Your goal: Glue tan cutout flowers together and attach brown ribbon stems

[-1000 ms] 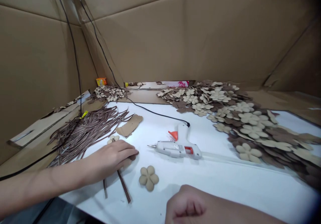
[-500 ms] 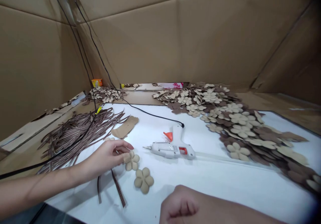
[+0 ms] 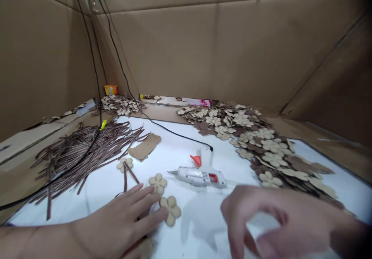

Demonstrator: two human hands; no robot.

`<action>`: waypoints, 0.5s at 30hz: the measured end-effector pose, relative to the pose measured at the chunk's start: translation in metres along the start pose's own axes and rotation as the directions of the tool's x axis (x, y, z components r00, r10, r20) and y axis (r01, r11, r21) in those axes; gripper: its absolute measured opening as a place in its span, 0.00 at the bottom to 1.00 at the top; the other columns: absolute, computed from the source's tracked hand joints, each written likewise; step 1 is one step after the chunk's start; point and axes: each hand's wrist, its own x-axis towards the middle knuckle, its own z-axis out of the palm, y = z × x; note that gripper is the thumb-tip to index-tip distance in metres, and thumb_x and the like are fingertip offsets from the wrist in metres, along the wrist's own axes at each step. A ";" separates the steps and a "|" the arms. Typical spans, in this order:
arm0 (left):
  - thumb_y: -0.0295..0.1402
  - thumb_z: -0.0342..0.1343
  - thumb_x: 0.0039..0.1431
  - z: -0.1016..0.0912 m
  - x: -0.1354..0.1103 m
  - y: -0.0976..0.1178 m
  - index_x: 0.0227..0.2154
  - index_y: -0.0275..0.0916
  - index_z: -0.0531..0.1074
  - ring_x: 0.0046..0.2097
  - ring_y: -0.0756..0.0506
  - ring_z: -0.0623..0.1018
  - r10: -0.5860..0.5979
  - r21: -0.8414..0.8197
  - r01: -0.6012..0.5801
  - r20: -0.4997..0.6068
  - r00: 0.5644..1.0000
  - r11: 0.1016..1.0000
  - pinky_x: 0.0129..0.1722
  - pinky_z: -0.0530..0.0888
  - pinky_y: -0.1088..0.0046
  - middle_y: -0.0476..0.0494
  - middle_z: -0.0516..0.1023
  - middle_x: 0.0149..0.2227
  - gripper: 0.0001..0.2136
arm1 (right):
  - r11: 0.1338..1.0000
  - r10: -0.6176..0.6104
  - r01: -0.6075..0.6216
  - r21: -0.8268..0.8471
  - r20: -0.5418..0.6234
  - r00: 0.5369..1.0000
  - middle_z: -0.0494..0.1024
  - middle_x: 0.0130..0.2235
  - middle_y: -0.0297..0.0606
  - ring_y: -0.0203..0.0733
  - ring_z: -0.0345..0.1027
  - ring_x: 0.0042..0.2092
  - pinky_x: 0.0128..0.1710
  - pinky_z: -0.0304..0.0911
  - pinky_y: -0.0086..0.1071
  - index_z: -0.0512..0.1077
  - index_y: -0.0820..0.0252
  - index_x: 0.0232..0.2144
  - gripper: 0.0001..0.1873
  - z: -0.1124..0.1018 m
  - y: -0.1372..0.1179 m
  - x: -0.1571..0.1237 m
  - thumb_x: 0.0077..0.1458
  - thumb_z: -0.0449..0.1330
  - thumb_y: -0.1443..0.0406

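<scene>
My left hand (image 3: pixel 128 218) lies flat on the white table (image 3: pixel 186 150), fingers spread. Its fingertips touch two tan flower cut-outs, one (image 3: pixel 157 182) above the other (image 3: pixel 171 209). My right hand (image 3: pixel 261 220) hovers above the table at the lower right, blurred by motion, fingers hanging down and apart, nothing seen in it. A white glue gun (image 3: pixel 200 174) with an orange trigger lies on its side just beyond both hands, nozzle pointing left. A third tan flower (image 3: pixel 124 163) lies further left with two brown strips (image 3: pixel 128 174) across it.
A heap of brown strips (image 3: pixel 78 150) covers the left of the table. A large pile of tan and brown flower cut-outs (image 3: pixel 261 143) runs along the right and back. A cardboard scrap (image 3: pixel 144 147) lies behind. The glue gun's black cord (image 3: pixel 162 127) trails back left. Cardboard walls enclose the table.
My left hand moved down and flattened beside the two flowers, letting go of the one it pinched. My right hand rose from a fist at the bottom edge and spread its fingers.
</scene>
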 end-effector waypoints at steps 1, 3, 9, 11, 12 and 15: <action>0.34 0.48 0.60 0.000 0.000 -0.001 0.54 0.37 0.63 0.55 0.38 0.69 0.002 0.008 -0.002 0.002 1.000 1.000 0.52 0.69 0.59 0.35 0.71 0.53 0.19 | 0.996 -0.024 0.017 -0.082 -0.085 0.996 0.71 0.24 0.39 0.38 0.68 0.29 0.35 0.64 0.32 0.76 0.64 0.37 0.25 -0.013 0.000 -0.006 0.56 0.51 0.49; 0.33 0.46 0.61 -0.001 0.001 -0.005 0.54 0.37 0.64 0.55 0.39 0.70 0.007 0.004 -0.007 0.011 1.000 1.000 0.54 0.68 0.61 0.35 0.71 0.53 0.18 | 0.947 -0.045 -0.088 -0.309 -0.398 0.916 0.74 0.37 0.44 0.42 0.69 0.38 0.41 0.64 0.36 0.73 0.59 0.42 0.18 -0.038 0.009 -0.014 0.60 0.50 0.56; 0.32 0.46 0.62 -0.011 0.004 -0.012 0.54 0.33 0.64 0.55 0.39 0.70 0.087 0.015 -0.088 0.046 0.995 0.996 0.54 0.67 0.64 0.33 0.71 0.53 0.18 | 0.448 -0.159 -0.217 -0.867 -0.316 0.935 0.58 0.58 0.49 0.50 0.57 0.57 0.49 0.60 0.44 0.60 0.47 0.57 0.27 -0.070 0.065 -0.003 0.57 0.45 0.73; 0.32 0.47 0.61 -0.014 0.003 -0.014 0.54 0.33 0.64 0.56 0.39 0.69 0.077 0.012 -0.078 0.063 0.995 0.997 0.54 0.67 0.65 0.34 0.71 0.54 0.19 | 0.291 -0.197 -0.121 -0.949 -0.183 0.963 0.61 0.57 0.47 0.51 0.58 0.56 0.49 0.60 0.46 0.58 0.46 0.59 0.29 -0.072 0.073 0.007 0.57 0.46 0.73; 0.31 0.47 0.61 -0.016 0.002 -0.015 0.55 0.34 0.63 0.56 0.40 0.69 0.072 0.010 -0.073 0.074 0.995 0.997 0.55 0.67 0.66 0.34 0.70 0.55 0.19 | 0.224 -0.208 -0.060 -0.973 -0.108 0.972 0.64 0.55 0.47 0.50 0.59 0.55 0.49 0.59 0.46 0.57 0.46 0.59 0.28 -0.073 0.074 0.011 0.58 0.47 0.72; 0.29 0.47 0.61 -0.020 -0.001 -0.017 0.58 0.37 0.60 0.57 0.42 0.68 0.088 0.001 -0.089 0.091 0.992 0.996 0.56 0.65 0.68 0.38 0.67 0.57 0.21 | 0.088 -0.205 0.091 -0.992 0.072 0.976 0.69 0.51 0.46 0.47 0.62 0.51 0.48 0.59 0.44 0.58 0.49 0.59 0.25 -0.078 0.072 0.022 0.60 0.47 0.69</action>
